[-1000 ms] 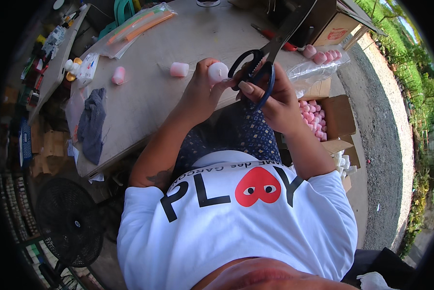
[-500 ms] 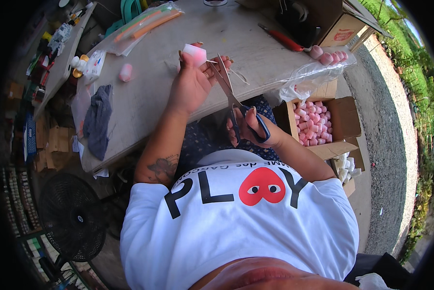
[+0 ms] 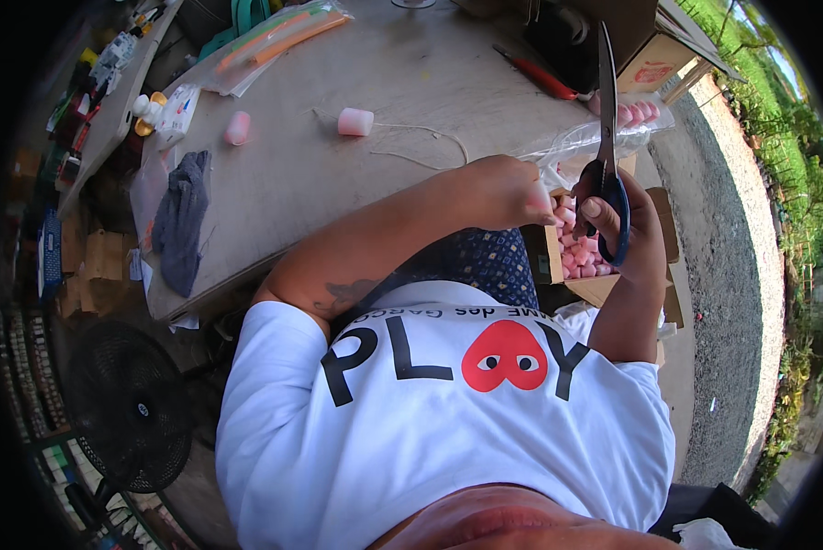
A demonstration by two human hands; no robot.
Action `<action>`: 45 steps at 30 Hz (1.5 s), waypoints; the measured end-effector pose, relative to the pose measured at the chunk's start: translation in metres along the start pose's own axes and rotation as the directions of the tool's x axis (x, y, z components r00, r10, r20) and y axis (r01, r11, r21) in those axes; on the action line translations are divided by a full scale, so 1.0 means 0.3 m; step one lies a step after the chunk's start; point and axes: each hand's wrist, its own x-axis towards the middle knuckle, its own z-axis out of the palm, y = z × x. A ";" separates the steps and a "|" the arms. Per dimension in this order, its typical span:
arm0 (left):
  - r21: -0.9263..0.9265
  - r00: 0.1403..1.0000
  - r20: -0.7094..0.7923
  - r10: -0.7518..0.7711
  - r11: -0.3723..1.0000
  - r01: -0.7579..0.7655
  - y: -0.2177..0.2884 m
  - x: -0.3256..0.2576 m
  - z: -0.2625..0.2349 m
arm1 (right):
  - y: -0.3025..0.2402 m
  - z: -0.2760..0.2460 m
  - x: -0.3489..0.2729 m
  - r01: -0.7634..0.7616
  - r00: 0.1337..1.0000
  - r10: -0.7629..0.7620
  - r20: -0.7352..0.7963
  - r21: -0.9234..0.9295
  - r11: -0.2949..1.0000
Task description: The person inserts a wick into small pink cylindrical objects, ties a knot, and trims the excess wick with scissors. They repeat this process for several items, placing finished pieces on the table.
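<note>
My left hand (image 3: 510,194) reaches across to the right, over the edge of a cardboard box of pink candles. Its fingers are curled round a small pink candle (image 3: 537,203), mostly hidden by the hand. My right hand (image 3: 636,215) grips dark blue-handled scissors (image 3: 607,119) beside it, blades together and pointing up. On the table a short pink-and-white candle (image 3: 355,122) lies on its side, with a long pale wick string (image 3: 430,131) trailing rightward. Another pink candle (image 3: 238,128) rests further left. Many loose candles (image 3: 581,255) fill the box below my hands.
The grey table (image 3: 274,192) carries a dark cloth (image 3: 182,225), a plastic bag of orange and green sticks (image 3: 278,41) and a red-handled tool (image 3: 535,73). Several candles (image 3: 636,114) sit on clear plastic at its right end. A black fan (image 3: 127,408) stands lower left.
My left hand has moved from above the table rightward to the box with the candle. The scissors have risen to the right and closed. The candle and string on the table are now uncovered.
</note>
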 end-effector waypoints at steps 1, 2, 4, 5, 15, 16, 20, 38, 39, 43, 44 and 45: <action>-0.154 0.955 -0.292 0.057 0.982 -0.106 -0.005 0.051 0.078 | -0.005 0.000 0.002 0.031 0.999 -0.032 -0.039 -0.016 0.999; -0.084 0.880 -0.447 0.158 0.972 -0.218 -0.019 0.068 0.105 | 0.001 -0.002 0.008 0.063 0.995 -0.065 -0.081 -0.028 0.998; 0.108 0.633 -0.689 0.353 0.914 -0.392 -0.044 0.092 0.129 | 0.036 -0.027 0.027 0.031 0.977 -0.062 -0.203 -0.154 0.988; 0.177 0.702 -0.627 0.336 0.940 -0.291 -0.069 0.054 0.114 | 0.066 -0.051 0.043 -0.032 0.972 -0.051 -0.228 -0.344 0.938; 0.448 0.670 -0.733 0.116 0.824 0.347 -0.489 -0.297 -0.069 | 0.356 -0.005 0.317 -0.182 0.948 -0.206 -0.240 -0.947 0.265; 0.446 0.657 -0.744 0.122 0.822 0.353 -0.518 -0.300 -0.082 | 0.346 0.037 0.329 -0.118 0.935 -0.307 -0.177 -0.972 0.202; 0.060 0.685 -0.727 -0.042 0.991 0.124 -0.562 -0.289 -0.093 | 0.364 0.256 0.341 0.336 0.888 -0.420 0.185 -0.885 0.321; 0.269 0.634 -0.770 0.075 0.939 0.216 -0.554 -0.276 -0.047 | 0.396 0.350 0.342 0.428 0.893 -0.410 0.187 -0.638 0.641; 0.294 0.618 -0.778 0.112 0.934 0.202 -0.529 -0.275 -0.040 | 0.394 0.341 0.342 0.430 0.891 -0.413 0.188 -0.644 0.633; 0.326 0.651 -0.746 0.136 0.928 0.180 -0.446 -0.318 -0.038 | 0.380 0.341 0.308 0.473 0.857 -0.470 0.213 -0.689 0.550; 0.333 0.667 -0.736 0.113 0.919 0.212 -0.434 -0.334 -0.027 | 0.374 0.344 0.295 0.487 0.847 -0.485 0.217 -0.683 0.544; 0.341 0.682 -0.726 0.089 0.908 0.244 -0.423 -0.349 -0.016 | 0.371 0.346 0.288 0.501 0.837 -0.501 0.221 -0.678 0.538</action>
